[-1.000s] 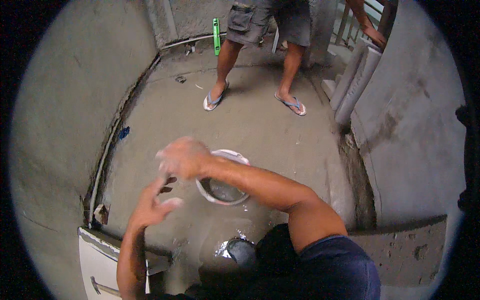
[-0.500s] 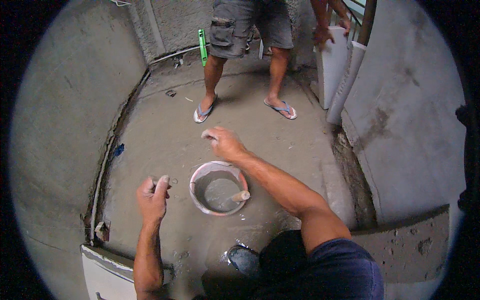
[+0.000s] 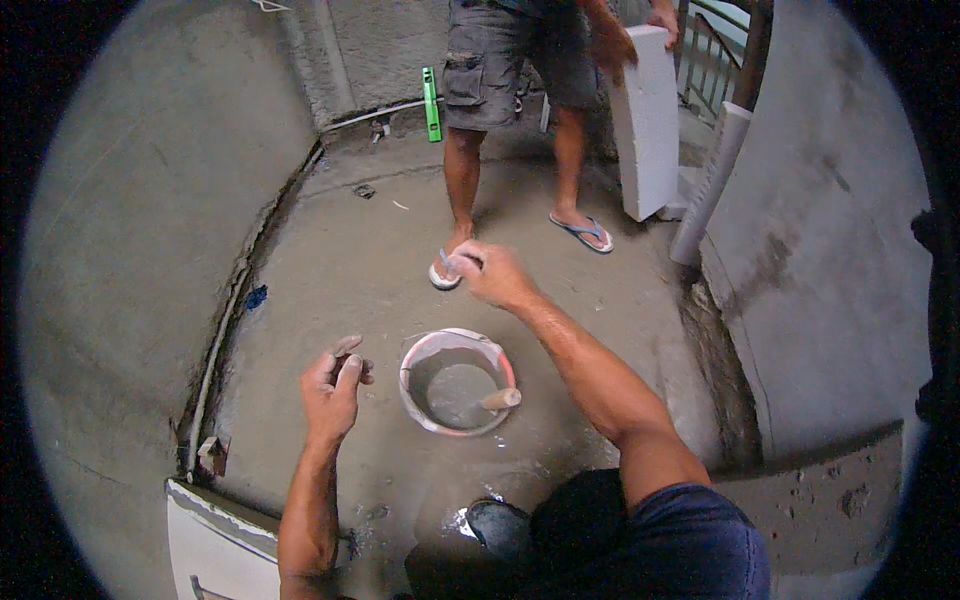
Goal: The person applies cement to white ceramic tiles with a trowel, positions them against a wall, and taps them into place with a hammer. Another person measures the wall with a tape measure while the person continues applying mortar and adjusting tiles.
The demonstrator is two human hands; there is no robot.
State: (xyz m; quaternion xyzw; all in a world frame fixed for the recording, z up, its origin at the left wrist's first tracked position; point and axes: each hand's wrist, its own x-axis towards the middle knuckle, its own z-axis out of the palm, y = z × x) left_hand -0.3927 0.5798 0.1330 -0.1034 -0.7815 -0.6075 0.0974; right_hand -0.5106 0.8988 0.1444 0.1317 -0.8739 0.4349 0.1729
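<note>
Holding the left forearm (image 3: 308,500) nearly upright at the lower left, with the left hand (image 3: 333,392) poised left of centre. Bending its fingers half inward, released. Extending the right forearm (image 3: 590,370) diagonally from the lower right, out of a dark blue sleeve (image 3: 690,520), bent at the elbow. Angling the right hand (image 3: 497,275) leftward just above the centre, slightly blurred, with fingers loosely curled and likewise released, overlapping a co-worker's sandal (image 3: 443,281) in the view. Holding both hands apart from the white-and-pink bucket (image 3: 447,344) on the grey floor (image 3: 585,325) near the centre, between the forearms, with grey mix (image 3: 458,393) inside and a wooden handle (image 3: 500,399) by its right rim.
</note>
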